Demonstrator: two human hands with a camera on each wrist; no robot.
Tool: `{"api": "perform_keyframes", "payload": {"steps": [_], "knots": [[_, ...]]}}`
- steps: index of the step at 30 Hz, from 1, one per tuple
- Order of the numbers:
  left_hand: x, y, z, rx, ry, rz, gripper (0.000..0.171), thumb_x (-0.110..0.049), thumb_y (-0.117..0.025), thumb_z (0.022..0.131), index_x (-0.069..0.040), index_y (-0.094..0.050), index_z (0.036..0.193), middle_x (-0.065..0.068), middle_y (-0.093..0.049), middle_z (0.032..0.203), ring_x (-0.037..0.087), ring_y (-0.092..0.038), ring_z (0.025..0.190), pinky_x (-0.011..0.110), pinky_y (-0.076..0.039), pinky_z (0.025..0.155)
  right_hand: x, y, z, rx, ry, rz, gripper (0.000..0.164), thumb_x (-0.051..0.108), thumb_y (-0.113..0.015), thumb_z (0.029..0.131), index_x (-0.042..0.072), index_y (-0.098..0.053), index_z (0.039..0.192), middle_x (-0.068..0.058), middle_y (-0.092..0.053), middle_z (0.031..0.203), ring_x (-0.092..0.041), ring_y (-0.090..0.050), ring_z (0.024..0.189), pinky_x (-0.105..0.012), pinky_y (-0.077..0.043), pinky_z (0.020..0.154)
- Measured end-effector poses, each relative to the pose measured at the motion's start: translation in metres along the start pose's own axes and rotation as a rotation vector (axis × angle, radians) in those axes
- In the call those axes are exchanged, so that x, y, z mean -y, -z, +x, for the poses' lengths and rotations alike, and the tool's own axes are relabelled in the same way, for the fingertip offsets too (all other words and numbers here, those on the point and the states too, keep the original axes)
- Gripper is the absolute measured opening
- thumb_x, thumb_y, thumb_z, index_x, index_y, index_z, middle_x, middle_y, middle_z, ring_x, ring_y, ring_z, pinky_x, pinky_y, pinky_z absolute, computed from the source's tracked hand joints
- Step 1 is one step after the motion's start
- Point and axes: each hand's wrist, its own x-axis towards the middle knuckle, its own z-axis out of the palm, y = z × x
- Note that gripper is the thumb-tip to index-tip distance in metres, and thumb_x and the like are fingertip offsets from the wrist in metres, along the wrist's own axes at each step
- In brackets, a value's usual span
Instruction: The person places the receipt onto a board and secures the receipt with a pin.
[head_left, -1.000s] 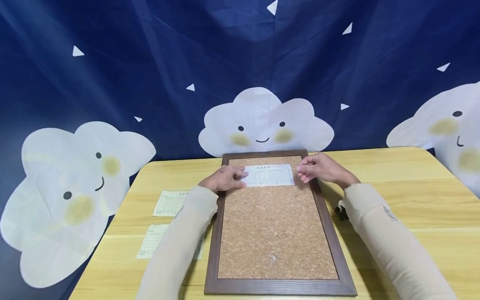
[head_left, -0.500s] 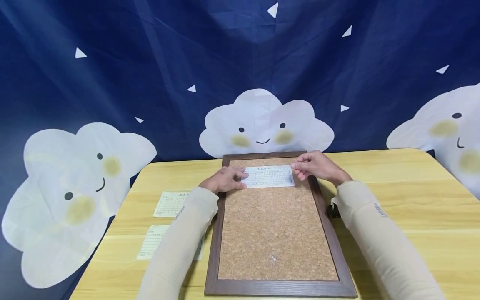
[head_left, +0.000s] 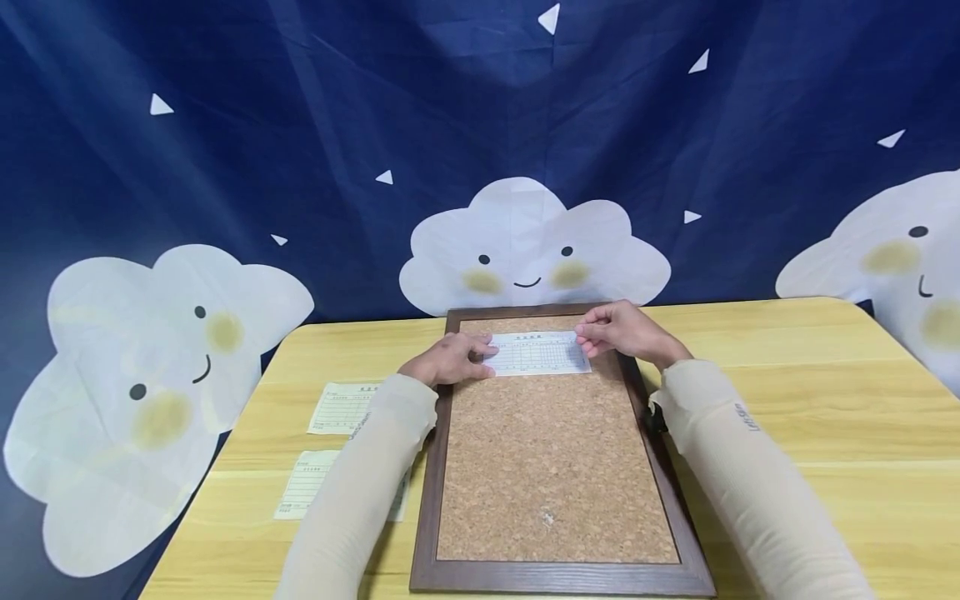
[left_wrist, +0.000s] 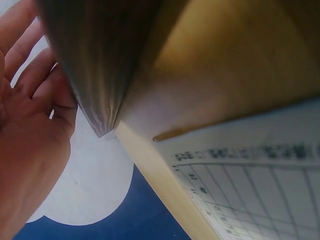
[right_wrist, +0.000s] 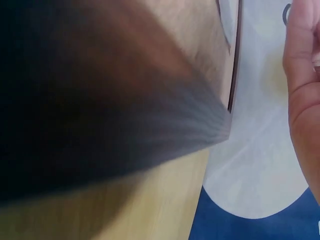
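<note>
A printed paper form (head_left: 531, 357) lies across the upper part of a cork board (head_left: 555, 467) with a dark wooden frame. My left hand (head_left: 448, 358) rests its spread fingers and thumb on the form's left end. At its upper right corner, my right hand (head_left: 618, 329) has thumb and fingertips pinched together over the edge. In the right wrist view, a small pale thing (right_wrist: 316, 61) shows between the fingers; I cannot tell what it is. The left wrist view has the form (left_wrist: 250, 182) close up, beside the left hand (left_wrist: 37, 125).
Two more paper forms lie on the wooden table (head_left: 825, 400) left of the board, the upper form (head_left: 337, 408) and the lower form (head_left: 306, 483), partly behind the left sleeve. Behind the table hangs a dark blue curtain (head_left: 337, 100) with cloud faces.
My right hand has moved left, from just beside the form onto its upper right corner, fingers still pinched. The left hand has stayed on the form's left end.
</note>
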Motion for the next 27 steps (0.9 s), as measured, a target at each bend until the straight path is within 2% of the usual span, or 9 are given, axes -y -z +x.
{"api": "perform_keyframes", "payload": {"steps": [6, 15, 21, 27], "knots": [[-0.001, 0.001, -0.001, -0.002, 0.012, -0.006, 0.049, -0.022, -0.070, 0.096, -0.011, -0.057, 0.142, 0.002, -0.034, 0.159, 0.023, -0.023, 0.149, 0.041, -0.021, 0.120, 0.006, -0.005, 0.006, 0.028, -0.013, -0.023, 0.026, -0.001, -0.051, 0.102, -0.020, -0.056, 0.119, -0.026, -0.067, 0.103, -0.016, -0.067, 0.081, -0.035, -0.058, 0.082], [-0.001, 0.002, -0.002, -0.007, 0.010, -0.008, 0.049, -0.021, -0.070, 0.096, -0.011, -0.056, 0.142, 0.003, -0.033, 0.159, 0.022, -0.024, 0.149, 0.039, -0.022, 0.119, 0.015, -0.009, 0.013, 0.044, -0.010, -0.006, 0.023, -0.006, -0.047, 0.101, -0.021, -0.054, 0.118, -0.026, -0.065, 0.101, -0.017, -0.065, 0.081, -0.033, -0.058, 0.081], [-0.001, 0.001, -0.001, -0.001, 0.003, -0.020, 0.050, -0.021, -0.070, 0.095, -0.011, -0.056, 0.142, 0.003, -0.033, 0.159, 0.022, -0.024, 0.148, 0.039, -0.022, 0.119, 0.017, -0.011, 0.016, 0.003, -0.029, -0.006, 0.023, -0.004, -0.049, 0.102, -0.019, -0.055, 0.118, -0.024, -0.065, 0.099, -0.015, -0.065, 0.078, -0.038, -0.058, 0.083], [0.000, 0.001, -0.001, 0.013, -0.012, 0.001, 0.050, -0.022, -0.070, 0.096, -0.011, -0.056, 0.143, 0.003, -0.033, 0.159, 0.022, -0.024, 0.149, 0.039, -0.022, 0.119, 0.018, -0.019, 0.024, -0.027, -0.072, -0.049, 0.023, -0.001, -0.050, 0.103, -0.017, -0.058, 0.118, -0.024, -0.066, 0.101, -0.014, -0.065, 0.076, -0.038, -0.058, 0.083]]}}
